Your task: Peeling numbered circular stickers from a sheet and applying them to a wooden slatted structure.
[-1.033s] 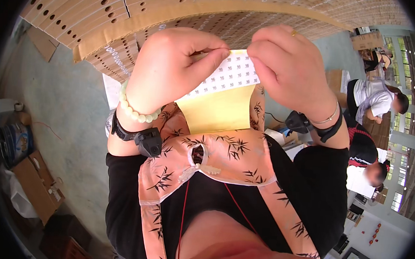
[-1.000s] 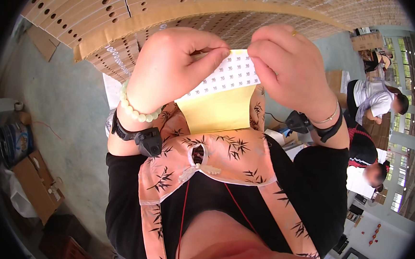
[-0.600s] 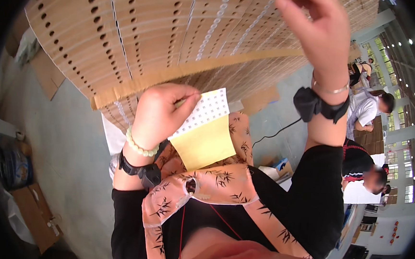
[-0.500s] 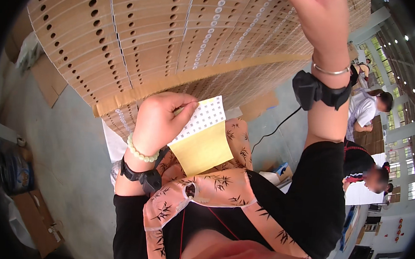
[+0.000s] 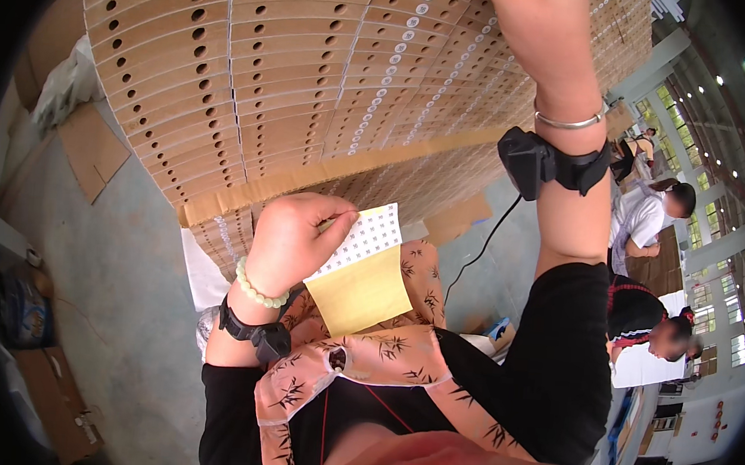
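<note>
My left hand [image 5: 290,237] pinches the upper edge of a sticker sheet [image 5: 361,249] between thumb and fingers. Rows of small white printed labels cover the upper part of the sheet. Its lower part is bare yellow backing paper [image 5: 364,297], hanging over my lap. My right hand [image 5: 544,33] is raised against the upper part of a large stack of flat brown cardboard boxes [image 5: 288,80]. Its fingertips run out past the top edge, so what they touch is hidden. Many box edges carry dark round holes, and several columns bear round white stickers [image 5: 386,80].
A brown edge strip [image 5: 343,163] runs along the stack's near side. Loose cardboard [image 5: 93,151] and clear plastic wrap [image 5: 70,82] lie at the left. A black cable [image 5: 486,245] hangs from my right wrist device. Other people [image 5: 646,213] work at the right.
The view has shifted, so the stack, the sheet and my left hand sit lower in the picture. My right hand has moved a little left. My left hand keeps its pinch on the sheet.
</note>
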`<state>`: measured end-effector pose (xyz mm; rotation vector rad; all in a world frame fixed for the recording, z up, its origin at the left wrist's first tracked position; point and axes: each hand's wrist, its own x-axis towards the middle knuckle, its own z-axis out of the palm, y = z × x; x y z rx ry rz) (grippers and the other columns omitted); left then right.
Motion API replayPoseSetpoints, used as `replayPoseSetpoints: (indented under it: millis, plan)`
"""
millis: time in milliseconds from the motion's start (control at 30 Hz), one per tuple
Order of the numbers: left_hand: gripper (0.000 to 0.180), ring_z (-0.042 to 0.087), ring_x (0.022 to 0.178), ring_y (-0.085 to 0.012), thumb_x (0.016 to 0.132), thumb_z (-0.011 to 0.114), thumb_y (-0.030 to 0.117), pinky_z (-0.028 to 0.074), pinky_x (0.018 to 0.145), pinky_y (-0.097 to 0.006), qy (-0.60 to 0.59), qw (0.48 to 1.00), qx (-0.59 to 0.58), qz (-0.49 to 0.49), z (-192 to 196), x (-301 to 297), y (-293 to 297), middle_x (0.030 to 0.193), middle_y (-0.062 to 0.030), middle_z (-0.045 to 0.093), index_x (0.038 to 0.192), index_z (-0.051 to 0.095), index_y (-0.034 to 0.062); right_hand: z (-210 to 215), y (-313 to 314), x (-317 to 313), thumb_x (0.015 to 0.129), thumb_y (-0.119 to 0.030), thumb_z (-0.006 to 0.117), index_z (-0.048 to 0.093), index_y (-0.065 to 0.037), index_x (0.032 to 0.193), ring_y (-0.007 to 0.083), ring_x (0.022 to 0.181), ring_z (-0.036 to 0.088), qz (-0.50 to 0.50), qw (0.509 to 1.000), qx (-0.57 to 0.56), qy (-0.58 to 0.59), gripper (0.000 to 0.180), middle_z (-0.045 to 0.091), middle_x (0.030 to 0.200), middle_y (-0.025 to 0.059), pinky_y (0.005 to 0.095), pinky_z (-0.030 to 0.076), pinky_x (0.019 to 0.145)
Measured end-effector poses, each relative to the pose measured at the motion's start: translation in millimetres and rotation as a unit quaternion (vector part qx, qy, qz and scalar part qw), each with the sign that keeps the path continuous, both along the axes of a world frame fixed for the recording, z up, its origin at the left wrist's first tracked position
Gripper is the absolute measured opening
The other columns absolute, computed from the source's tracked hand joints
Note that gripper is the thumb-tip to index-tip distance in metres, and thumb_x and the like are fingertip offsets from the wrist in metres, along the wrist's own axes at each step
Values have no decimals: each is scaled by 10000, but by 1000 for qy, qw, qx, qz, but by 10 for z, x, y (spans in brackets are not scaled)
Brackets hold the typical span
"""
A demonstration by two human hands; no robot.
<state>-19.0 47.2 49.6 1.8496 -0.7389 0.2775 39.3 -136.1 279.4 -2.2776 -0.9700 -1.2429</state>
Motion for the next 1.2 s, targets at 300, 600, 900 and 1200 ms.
replayPoseSetpoints:
  millis: [300, 600, 900, 1200]
  plan:
    - [100, 646, 659, -280, 792, 692, 81, 504, 605, -336, -16, 1000, -1, -12, -8, 11, -31, 752, -147, 672, 858, 709, 8, -65, -30, 180, 802, 21, 626, 573, 5, 828, 161, 678, 509, 19, 989, -43, -141, 61, 522, 786, 74, 273, 443, 640]
    - [100, 637, 640, -273, 794, 701, 81, 495, 584, -331, -35, 999, -10, -13, 26, -36, 7, 741, -144, 666, 866, 710, 11, 106, 8, -66, 759, -33, 710, 577, -21, 755, 97, 623, 479, -116, 987, 5, -107, 133, 505, 663, 18, 239, 410, 573]
    - [72, 647, 652, -281, 797, 694, 104, 508, 575, -340, -58, 998, -26, 30, 113, -52, 116, 738, -117, 668, 842, 716, 53, -289, -265, -322, 808, -44, 681, 657, -32, 882, 122, 773, 583, 8, 959, -17, 282, 79, 613, 893, 45, 235, 455, 656]
    - [65, 621, 610, -254, 791, 701, 94, 478, 536, -329, -91, 994, -15, 62, 125, -53, 151, 695, -89, 647, 849, 709, 65, -999, -184, -458, 800, -95, 666, 663, -36, 856, 173, 708, 573, 74, 871, -210, 439, 81, 585, 825, 48, 285, 442, 593]
